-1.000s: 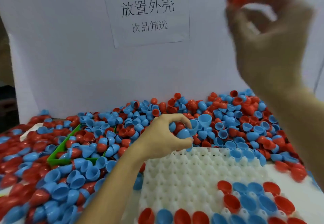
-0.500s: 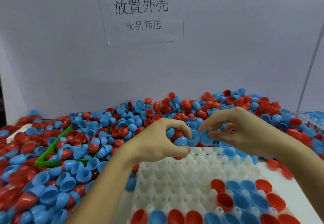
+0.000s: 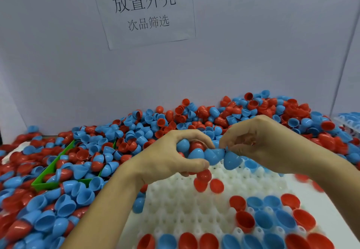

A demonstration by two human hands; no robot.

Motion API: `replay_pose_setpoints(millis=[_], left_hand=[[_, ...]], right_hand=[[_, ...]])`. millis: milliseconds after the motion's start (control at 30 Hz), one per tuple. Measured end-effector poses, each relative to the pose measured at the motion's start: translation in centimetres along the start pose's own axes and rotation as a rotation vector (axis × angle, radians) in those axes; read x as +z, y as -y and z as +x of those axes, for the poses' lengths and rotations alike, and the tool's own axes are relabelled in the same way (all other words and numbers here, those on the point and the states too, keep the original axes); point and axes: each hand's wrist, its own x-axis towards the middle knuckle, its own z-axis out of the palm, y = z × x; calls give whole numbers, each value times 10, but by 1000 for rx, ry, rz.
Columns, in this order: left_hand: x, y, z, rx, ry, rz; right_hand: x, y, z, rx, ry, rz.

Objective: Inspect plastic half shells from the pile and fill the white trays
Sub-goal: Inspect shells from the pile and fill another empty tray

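Shells [image 3: 196, 154], glossy blue and red, fill the left hand [image 3: 167, 159].

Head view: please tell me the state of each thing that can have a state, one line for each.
left hand: grips a handful of blue and red shells above the tray
right hand: pinches a blue shell at the left hand's handful
white tray: partly filled; near rows and right side hold shells
green bin: holds mixed shells
pile: loose, heaped against the wall
paper sign: stuck on the wall
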Motion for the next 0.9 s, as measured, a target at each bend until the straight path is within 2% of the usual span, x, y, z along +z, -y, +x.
replay_pose_setpoints(millis=[333, 567, 700, 900], left_hand=[[-9, 9, -1, 14, -154, -47], [-24, 10, -4, 10, -327, -106], [-28, 12, -4, -3, -355, -108], [-30, 6, -6, 9, -385, -56]], right_hand=[[-5, -10, -4, 21, -74, 2], [-12, -6, -10, 53, 69, 50], [-12, -3, -11, 88, 161, -4], [-12, 3, -18, 124, 117, -75]])
